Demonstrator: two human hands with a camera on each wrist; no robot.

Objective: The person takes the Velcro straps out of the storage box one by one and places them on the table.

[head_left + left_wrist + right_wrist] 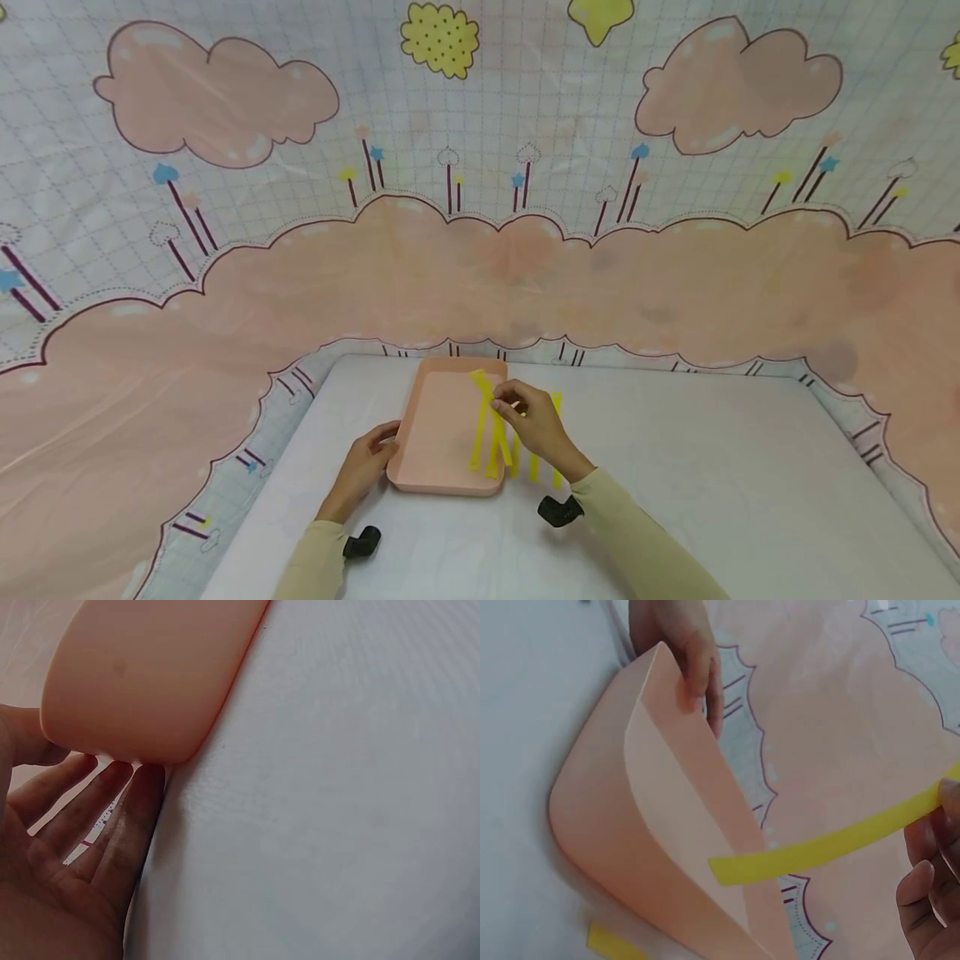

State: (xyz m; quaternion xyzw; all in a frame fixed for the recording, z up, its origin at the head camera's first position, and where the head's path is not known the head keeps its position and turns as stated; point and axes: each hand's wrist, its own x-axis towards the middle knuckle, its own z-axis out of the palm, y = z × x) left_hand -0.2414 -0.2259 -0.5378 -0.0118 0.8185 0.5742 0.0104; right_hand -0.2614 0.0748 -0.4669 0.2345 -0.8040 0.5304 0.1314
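Observation:
A shallow peach-coloured tray (433,433) lies on the white table. My left hand (362,468) grips its left side, thumb at the rim and fingers against the outer wall, as the left wrist view shows from close up. Over the tray's right side, my right hand (536,423) pinches a thin yellow strip (825,850) near one end; its free end reaches over the tray's opening in the right wrist view. Other yellow strips (476,442) lie inside the tray along its right side. Several more strips (557,417) are on the table just right of the tray, partly hidden by my right hand.
The white tabletop (712,467) extends widely to the right of the tray. Behind it hangs a patterned cloth (525,283) with clouds and stars. Each wrist carries a small black device (560,511).

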